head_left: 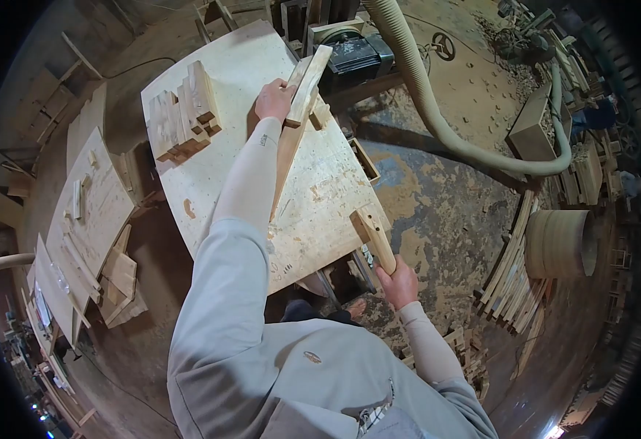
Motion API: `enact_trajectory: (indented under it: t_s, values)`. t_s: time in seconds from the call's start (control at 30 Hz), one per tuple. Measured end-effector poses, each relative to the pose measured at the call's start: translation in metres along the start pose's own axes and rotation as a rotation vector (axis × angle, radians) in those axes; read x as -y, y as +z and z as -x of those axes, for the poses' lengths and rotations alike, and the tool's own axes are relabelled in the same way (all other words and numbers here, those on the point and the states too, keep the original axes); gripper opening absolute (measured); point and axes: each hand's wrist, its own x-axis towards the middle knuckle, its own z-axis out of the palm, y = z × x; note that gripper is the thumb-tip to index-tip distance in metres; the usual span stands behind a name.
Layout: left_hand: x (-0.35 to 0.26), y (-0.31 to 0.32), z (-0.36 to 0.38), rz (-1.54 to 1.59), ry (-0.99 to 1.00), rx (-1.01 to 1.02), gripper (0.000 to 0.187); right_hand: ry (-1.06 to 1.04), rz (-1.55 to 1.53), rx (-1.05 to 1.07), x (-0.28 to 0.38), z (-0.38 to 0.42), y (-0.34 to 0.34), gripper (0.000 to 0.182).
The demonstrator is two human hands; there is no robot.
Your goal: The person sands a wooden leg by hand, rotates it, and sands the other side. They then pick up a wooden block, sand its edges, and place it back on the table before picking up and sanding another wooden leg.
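My left hand (274,100) is closed round a wooden piece beside a long wooden bar (310,83) at the far right part of the pale worktable (255,51). A longer board (288,164) runs from there toward the middle of the tabletop. In my right hand (398,282), fingers wrapped round its lower end, is a wooden mallet (380,241). Its head rests at or just over the table's near right corner. Several stacked wooden blocks (186,115) lie on the table's left side.
A black motor (353,60) sits behind the table. A thick ribbed hose (437,132) curves down to the right. Wooden strips (511,282) and a round drum (560,244) stand at right. Sheets of board (90,212) lie at left.
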Motion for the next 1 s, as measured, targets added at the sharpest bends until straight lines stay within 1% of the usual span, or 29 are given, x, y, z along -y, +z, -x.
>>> enact_trajectory:
  t_s: [0.17,0.23,0.3,0.43,0.5,0.63,0.73,0.8,0.83,0.9,0.97,1.0]
  values:
    - [-0.006,-0.008,0.002,-0.035,-0.011,-0.007,0.043,-0.039,0.02,-0.034,0.0,-0.005,0.009,0.049]
    - [-0.004,-0.006,-0.001,-0.027,-0.005,-0.011,0.043,-0.054,-0.032,-0.032,0.0,-0.005,0.009,0.051]
    - [-0.003,-0.002,-0.002,-0.014,0.015,-0.017,0.043,-0.038,-0.027,-0.055,0.001,-0.005,0.017,0.053]
    - [-0.004,0.003,-0.005,-0.065,-0.031,-0.046,0.042,-0.056,-0.066,-0.057,-0.003,-0.004,0.016,0.056]
    - [0.0,0.005,-0.007,-0.065,-0.079,0.013,0.041,-0.038,-0.051,-0.05,0.0,-0.003,0.013,0.057]
    - [0.006,0.01,-0.013,-0.076,-0.06,0.042,0.042,0.029,-0.032,-0.003,0.013,0.0,0.003,0.056]
    - [0.009,0.005,-0.015,-0.071,-0.046,0.066,0.043,0.015,-0.014,-0.015,0.013,0.0,0.001,0.054]
    - [0.013,0.005,-0.013,-0.076,0.032,0.055,0.041,0.008,-0.04,-0.029,0.016,0.001,0.0,0.053]
    - [0.023,0.003,-0.017,-0.086,0.02,0.057,0.041,0.0,-0.053,-0.033,0.021,0.001,-0.002,0.052]
    - [0.028,0.009,-0.016,0.068,0.145,0.021,0.037,-0.021,-0.029,-0.025,0.022,0.002,-0.006,0.051]
    - [0.02,-0.008,-0.011,0.05,0.147,-0.013,0.035,0.006,-0.028,-0.022,0.025,0.003,-0.01,0.05]
    - [0.02,-0.013,-0.013,-0.066,0.245,-0.11,0.033,0.005,-0.023,-0.02,0.029,0.004,-0.012,0.05]
